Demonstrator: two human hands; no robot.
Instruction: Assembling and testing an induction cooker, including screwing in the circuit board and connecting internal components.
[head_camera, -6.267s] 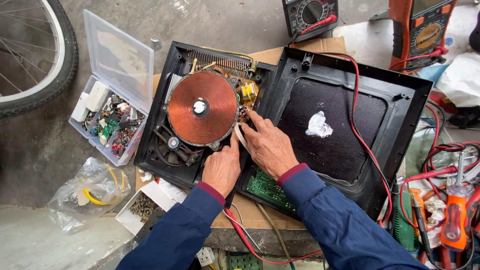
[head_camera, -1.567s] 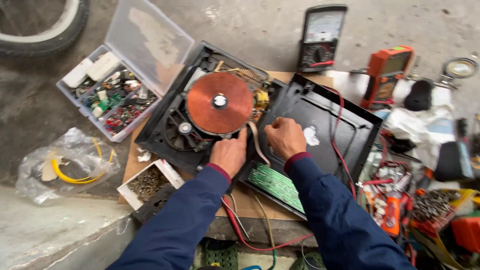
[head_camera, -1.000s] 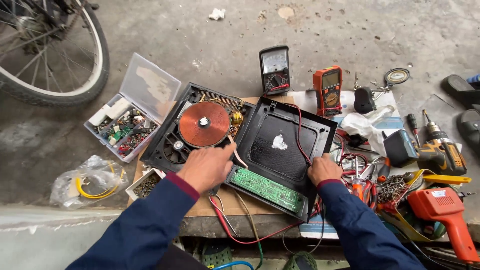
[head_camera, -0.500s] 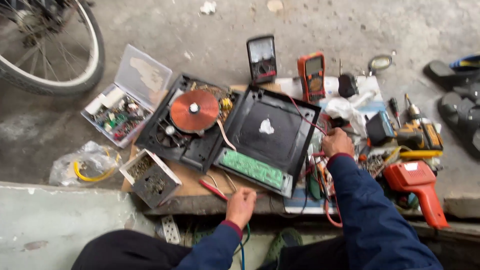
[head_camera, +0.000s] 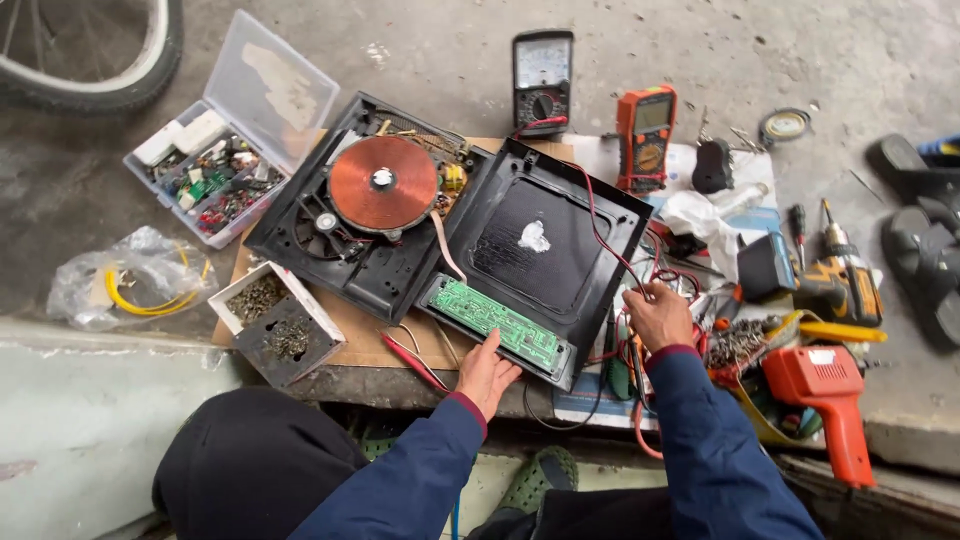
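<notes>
The induction cooker (head_camera: 370, 220) lies opened, its copper coil (head_camera: 383, 182) bared; its upturned black cover (head_camera: 550, 250) sits just right of it. My left hand (head_camera: 487, 372) rests loosely open against the green circuit board (head_camera: 495, 325) at the cover's near edge; my right hand (head_camera: 655, 316), right of the cover, pinches the red wire (head_camera: 600, 225). Disassembly looks done; I judge the probing has barely started.

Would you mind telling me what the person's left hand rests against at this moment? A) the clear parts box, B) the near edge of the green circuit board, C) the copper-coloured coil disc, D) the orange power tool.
B: the left hand lies at the near edge of the green circuit board, far from the coil disc, while the right hand is over at the tangle of wires.
</notes>
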